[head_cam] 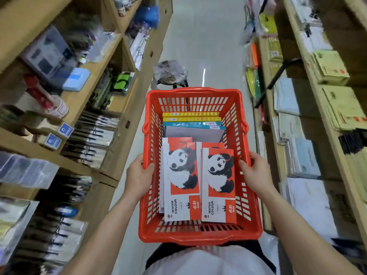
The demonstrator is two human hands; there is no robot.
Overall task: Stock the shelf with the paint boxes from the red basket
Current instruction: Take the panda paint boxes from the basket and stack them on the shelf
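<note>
I hold a red plastic basket [198, 93] in front of me by its two side rims. My left hand [139, 174] grips the left rim and my right hand [256, 173] grips the right rim. Inside, near me, lie two stacks of red-and-white water colour boxes with a panda print, one on the left [179, 181] and one on the right [218, 187]. Behind them stand yellow boxes [191, 116] and teal boxes [193, 125] on edge at the basket's far end.
I stand in a narrow aisle with a pale floor [204, 36]. Wooden shelves [103, 62] on the left hold brushes and packets. Shelves on the right [309, 80] carry paper pads and envelopes. A stool [170, 73] covered in plastic stands just beyond the basket.
</note>
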